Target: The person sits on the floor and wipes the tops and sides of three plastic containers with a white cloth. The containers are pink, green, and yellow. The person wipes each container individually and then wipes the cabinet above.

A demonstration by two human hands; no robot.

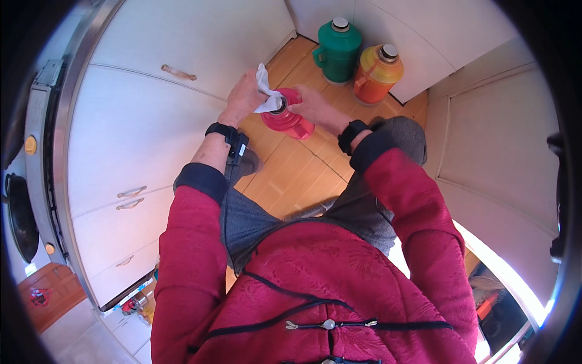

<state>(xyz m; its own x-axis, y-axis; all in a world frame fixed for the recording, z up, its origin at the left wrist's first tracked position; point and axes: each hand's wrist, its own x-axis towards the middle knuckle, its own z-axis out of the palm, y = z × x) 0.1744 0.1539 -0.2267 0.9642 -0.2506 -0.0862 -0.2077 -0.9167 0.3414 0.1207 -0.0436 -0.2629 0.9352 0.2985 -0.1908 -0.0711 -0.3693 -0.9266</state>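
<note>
A pink thermos jug point(290, 121) is held up in front of me above the wooden floor. My right hand point(310, 104) grips it near its top rim. My left hand point(244, 96) presses a white cloth point(265, 96) against the jug's mouth. Both wrists wear black bands, and my sleeves are red.
A green thermos jug point(337, 50) and an orange-yellow one point(377, 73) stand on the wooden floor point(303, 176) against white cabinets. White cabinet doors and drawers point(127, 133) run along my left, with a stove point(27, 200) at the far left. A white wall panel point(491, 139) is at right.
</note>
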